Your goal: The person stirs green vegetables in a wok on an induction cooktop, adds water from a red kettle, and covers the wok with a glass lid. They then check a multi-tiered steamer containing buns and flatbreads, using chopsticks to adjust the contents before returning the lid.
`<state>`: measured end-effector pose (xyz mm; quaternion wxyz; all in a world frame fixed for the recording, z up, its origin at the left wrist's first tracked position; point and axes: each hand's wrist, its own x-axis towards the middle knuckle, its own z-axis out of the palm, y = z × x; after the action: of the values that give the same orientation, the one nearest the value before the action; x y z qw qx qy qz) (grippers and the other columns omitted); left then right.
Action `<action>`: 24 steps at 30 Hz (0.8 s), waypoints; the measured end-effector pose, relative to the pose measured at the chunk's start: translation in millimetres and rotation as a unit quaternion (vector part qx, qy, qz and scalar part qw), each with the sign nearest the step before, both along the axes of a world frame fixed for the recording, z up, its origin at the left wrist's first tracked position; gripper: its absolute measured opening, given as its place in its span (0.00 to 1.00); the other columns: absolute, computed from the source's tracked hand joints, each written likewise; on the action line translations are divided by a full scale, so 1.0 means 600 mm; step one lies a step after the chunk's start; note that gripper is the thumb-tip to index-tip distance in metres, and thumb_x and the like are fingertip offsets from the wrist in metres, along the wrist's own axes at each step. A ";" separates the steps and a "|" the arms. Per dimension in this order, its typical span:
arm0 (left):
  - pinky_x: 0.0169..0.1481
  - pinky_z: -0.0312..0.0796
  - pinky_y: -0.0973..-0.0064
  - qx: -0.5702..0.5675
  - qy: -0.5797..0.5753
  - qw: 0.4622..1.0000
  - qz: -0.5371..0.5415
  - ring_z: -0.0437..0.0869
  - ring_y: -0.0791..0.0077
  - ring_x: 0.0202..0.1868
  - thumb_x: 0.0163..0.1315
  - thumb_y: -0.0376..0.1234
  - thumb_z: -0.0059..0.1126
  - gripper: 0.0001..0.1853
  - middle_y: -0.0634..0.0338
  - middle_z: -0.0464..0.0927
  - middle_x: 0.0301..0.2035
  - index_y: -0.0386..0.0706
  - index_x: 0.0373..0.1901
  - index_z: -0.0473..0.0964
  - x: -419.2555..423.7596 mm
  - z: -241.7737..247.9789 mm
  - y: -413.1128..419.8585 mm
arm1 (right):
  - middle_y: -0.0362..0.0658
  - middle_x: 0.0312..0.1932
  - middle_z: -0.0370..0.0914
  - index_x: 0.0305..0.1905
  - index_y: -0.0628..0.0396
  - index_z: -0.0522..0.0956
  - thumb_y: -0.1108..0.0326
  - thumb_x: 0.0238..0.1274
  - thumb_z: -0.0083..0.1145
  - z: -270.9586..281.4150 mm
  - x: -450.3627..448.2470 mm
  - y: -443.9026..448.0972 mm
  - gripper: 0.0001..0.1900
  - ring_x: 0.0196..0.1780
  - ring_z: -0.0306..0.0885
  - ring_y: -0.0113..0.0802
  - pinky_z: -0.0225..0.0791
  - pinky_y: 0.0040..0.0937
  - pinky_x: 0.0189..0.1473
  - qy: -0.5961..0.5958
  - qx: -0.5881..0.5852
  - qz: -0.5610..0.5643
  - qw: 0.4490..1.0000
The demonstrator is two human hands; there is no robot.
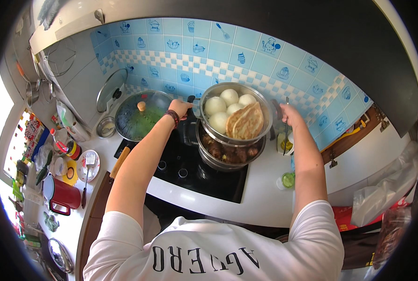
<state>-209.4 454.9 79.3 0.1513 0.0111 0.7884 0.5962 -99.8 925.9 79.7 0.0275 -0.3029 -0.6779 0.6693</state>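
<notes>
A steel steamer tier (pixel 206 121) holds several white steamed buns (pixel 216 104) and browned flatbreads (pixel 246 121). Its left black handle (pixel 190 109) is in my left hand (pixel 179 108). On the other side, my right hand (pixel 290 114) grips the right handle (pixel 276 108) and also has dark chopsticks (pixel 286 135) in it. The tier sits offset over a steel pot (pixel 216 165), whose front part shows below. Dark brown chunks of food (pixel 223 151), apparently meat, lie in that pot. Whether tier and pot touch, I cannot tell.
Left on the black cooktop (pixel 181 154) is a wok under a steamy glass lid (pixel 138 119). Another glass lid (pixel 111 90) leans behind it. A red kettle (pixel 63 195) and a plate with a slotted turner (pixel 89 159) stand left; a green-lidded jar (pixel 287 180) stands right.
</notes>
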 end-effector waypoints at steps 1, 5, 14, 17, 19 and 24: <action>0.23 0.70 0.75 0.001 -0.002 1.000 0.002 0.72 0.74 0.18 0.55 0.38 0.63 0.12 0.62 0.70 0.17 0.37 0.24 0.75 -0.004 -0.002 0.001 | 0.39 0.22 0.74 0.31 0.54 0.70 0.57 0.67 0.48 -0.002 -0.002 0.003 0.13 0.16 0.52 0.22 0.48 0.24 0.16 0.003 -0.001 -0.001 1.000; 0.22 0.72 0.74 -0.002 -0.010 1.000 0.017 0.74 0.72 0.19 0.53 0.37 0.63 0.14 0.59 0.72 0.18 0.35 0.23 0.75 -0.013 -0.004 0.010 | 0.40 0.23 0.72 0.35 0.57 0.72 0.55 0.68 0.47 0.008 0.010 0.007 0.15 0.17 0.54 0.24 0.53 0.24 0.18 0.003 -0.020 -0.024 1.000; 0.20 0.71 0.73 -0.091 0.059 0.993 -0.039 0.78 0.69 0.16 0.53 0.42 0.60 0.21 0.55 0.75 0.15 0.31 0.17 0.75 0.005 0.022 0.036 | 0.39 0.26 0.75 0.33 0.55 0.79 0.41 0.67 0.37 0.165 0.258 -0.059 0.29 0.23 0.66 0.26 0.58 0.22 0.23 0.048 0.265 -0.114 0.956; 0.20 0.71 0.74 -0.116 0.035 0.992 -0.044 0.79 0.72 0.19 0.53 0.44 0.61 0.18 0.58 0.77 0.19 0.35 0.24 0.78 -0.002 0.026 0.011 | 0.42 0.27 0.75 0.30 0.58 0.77 0.43 0.68 0.40 0.202 0.333 -0.123 0.28 0.24 0.66 0.26 0.60 0.23 0.23 0.105 0.222 -0.121 0.962; 0.20 0.70 0.73 -0.115 0.024 0.992 -0.037 0.79 0.72 0.19 0.53 0.45 0.60 0.18 0.59 0.76 0.19 0.37 0.23 0.78 -0.012 0.020 0.008 | 0.44 0.28 0.75 0.29 0.59 0.75 0.45 0.69 0.41 0.190 0.369 -0.165 0.27 0.24 0.67 0.27 0.61 0.24 0.24 0.218 0.158 -0.100 0.958; 0.23 0.70 0.71 -0.102 0.008 0.994 -0.044 0.79 0.71 0.21 0.52 0.46 0.62 0.18 0.59 0.75 0.20 0.38 0.23 0.76 -0.002 0.027 0.016 | 0.49 0.36 0.77 0.24 0.58 0.72 0.46 0.71 0.36 0.115 0.403 -0.269 0.28 0.36 0.77 0.34 0.72 0.29 0.35 0.252 0.178 -0.052 0.950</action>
<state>-210.9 464.2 95.5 0.1715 0.0349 0.8451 0.5051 142.2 764.5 148.9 0.2857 -0.1496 -0.7399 0.5903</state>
